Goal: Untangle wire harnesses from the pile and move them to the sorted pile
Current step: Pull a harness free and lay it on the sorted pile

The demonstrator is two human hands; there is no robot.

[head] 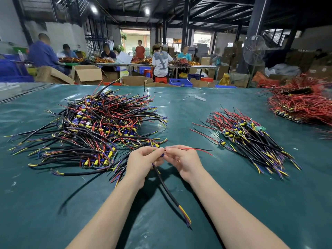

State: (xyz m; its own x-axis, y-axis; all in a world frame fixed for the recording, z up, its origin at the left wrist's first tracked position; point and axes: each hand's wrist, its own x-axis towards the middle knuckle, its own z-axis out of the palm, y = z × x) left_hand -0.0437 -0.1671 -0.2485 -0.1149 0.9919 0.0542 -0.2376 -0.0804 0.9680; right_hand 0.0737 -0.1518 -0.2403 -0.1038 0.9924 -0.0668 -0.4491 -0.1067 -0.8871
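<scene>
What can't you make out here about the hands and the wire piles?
All head view:
- held harness: middle hidden by left hand and right hand.
- red wire pile: cut off by the right edge.
- tangled pile: lower harnesses buried under upper wires.

We see a dark beamed ceiling [206,13] with two lit lamps [93,9], a bright doorway [133,39], long tables [116,64], open boxes [88,72], a blue crate [180,82] and a fan [254,50].

Black, red, yellow and purple wires fill the tangled pile [89,130]; the table cover [179,108] is dark teal.
</scene>
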